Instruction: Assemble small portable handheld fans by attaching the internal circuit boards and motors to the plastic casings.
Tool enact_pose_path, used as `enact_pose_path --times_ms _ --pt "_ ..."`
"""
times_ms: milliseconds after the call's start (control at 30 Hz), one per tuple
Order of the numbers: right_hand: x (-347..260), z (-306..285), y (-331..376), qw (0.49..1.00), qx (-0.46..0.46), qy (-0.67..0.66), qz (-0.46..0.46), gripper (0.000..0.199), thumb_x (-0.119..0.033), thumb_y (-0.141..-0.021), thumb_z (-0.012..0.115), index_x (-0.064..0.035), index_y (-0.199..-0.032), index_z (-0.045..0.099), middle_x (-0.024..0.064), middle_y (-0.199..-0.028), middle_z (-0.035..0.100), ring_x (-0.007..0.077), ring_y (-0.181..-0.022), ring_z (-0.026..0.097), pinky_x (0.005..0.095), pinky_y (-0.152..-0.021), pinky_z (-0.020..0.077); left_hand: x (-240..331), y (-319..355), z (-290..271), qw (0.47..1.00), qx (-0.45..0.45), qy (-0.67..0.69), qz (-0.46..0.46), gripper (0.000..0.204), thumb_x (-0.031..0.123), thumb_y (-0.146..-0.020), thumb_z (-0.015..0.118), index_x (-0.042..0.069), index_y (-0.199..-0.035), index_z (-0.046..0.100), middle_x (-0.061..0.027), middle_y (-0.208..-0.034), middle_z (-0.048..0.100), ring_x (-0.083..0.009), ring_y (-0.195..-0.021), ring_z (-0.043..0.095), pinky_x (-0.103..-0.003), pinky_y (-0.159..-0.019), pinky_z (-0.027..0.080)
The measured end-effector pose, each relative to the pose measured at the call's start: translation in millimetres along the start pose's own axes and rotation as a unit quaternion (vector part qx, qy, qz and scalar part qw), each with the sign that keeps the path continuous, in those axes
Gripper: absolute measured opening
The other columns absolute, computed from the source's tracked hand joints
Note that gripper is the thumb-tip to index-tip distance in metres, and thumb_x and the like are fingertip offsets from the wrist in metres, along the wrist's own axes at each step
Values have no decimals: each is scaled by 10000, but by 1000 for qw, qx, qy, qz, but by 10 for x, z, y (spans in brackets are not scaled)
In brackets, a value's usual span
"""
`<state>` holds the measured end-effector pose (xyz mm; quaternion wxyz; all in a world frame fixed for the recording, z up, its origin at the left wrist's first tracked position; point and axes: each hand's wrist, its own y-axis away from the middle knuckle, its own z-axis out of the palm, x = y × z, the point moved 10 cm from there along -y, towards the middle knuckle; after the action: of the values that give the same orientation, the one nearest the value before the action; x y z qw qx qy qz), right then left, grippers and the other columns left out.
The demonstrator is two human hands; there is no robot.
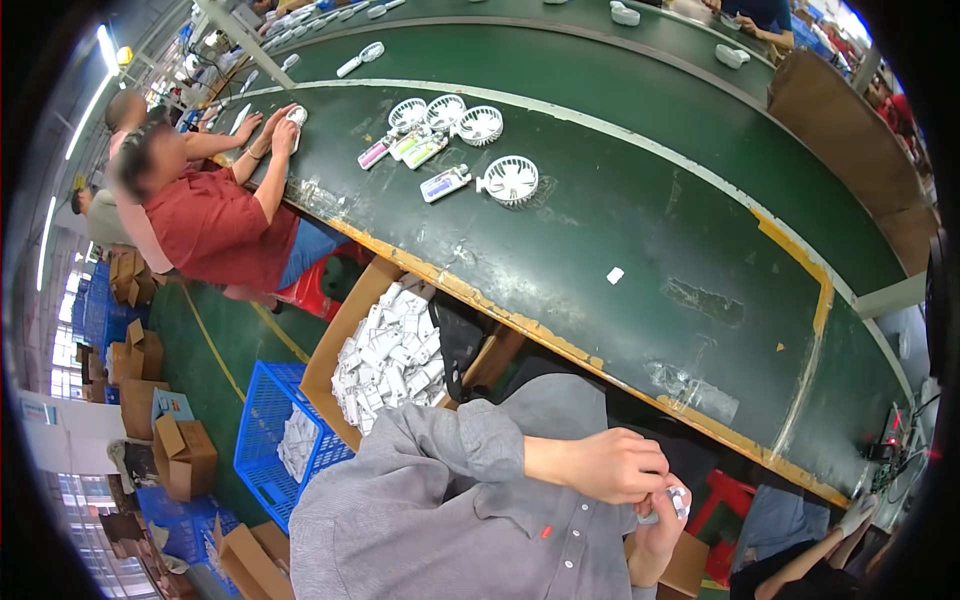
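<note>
My left hand (612,466) reaches across my body with its fingers curled in, touching or almost touching my right hand (656,528). Between the fingers of my right hand is a small white plastic part (679,503), partly covered by them. Whatever my left fingertips pinch is hidden. Both hands are off the near edge of the green worktable (580,220). On the table lie several handheld fans with round white cages, one a white fan (510,181) with a purple-marked handle piece (445,183) at its side. A handle with pink markings (375,152) lies among the others.
A cardboard box (340,355) of white plastic parts (390,350) stands left of me, beside a blue crate (285,430). At the table's left, a person in a red shirt (215,225) works on a white piece. A gloved hand (858,515) shows at lower right.
</note>
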<state>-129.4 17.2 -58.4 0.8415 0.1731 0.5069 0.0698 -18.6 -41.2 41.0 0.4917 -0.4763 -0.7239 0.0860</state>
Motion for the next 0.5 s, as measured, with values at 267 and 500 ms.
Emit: enact_pose_path --times_ms 267,500 --pt "210 -121 173 993 28 -103 40 148 -169 -797 615 -31 -812 562 30 -548 472 130 -499 445 288 -528 387 -72 -40 29 972 -6 224 -64 110 30 -704 654 50 -805 692 -65 -714 655 -226 -622 647 -339 -507 513" --pt "-130 -225 470 993 29 -107 -40 221 -188 -813 623 -80 -719 455 43 -546 453 153 -529 443 357 -616 405 -679 -98 -399 947 26 252 -197 116 16 -723 686 -4 -834 713 -94 -807 715 -157 -672 687 -258 -619 554"
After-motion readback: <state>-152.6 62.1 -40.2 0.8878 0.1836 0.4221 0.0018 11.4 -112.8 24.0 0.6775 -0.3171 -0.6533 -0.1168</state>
